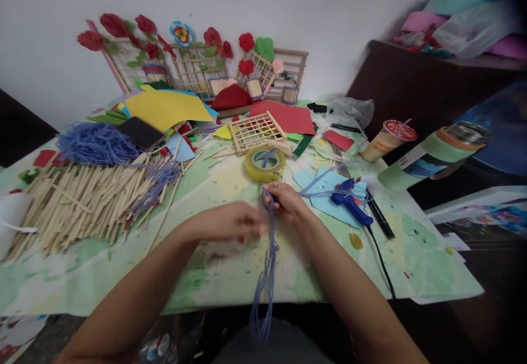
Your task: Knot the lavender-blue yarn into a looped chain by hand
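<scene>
Likely light and limp, the purple yarn [270,259] seems best held at its upper end, pinched in the right hand's [285,202] fingers; the blurred left hand's [233,222] grip I cannot tell.

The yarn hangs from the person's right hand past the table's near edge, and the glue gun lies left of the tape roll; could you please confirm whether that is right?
Not quite: the head view shows the glue gun lying right of the tape roll, not left. The yarn does hang from the right hand past the table's near edge.
</scene>
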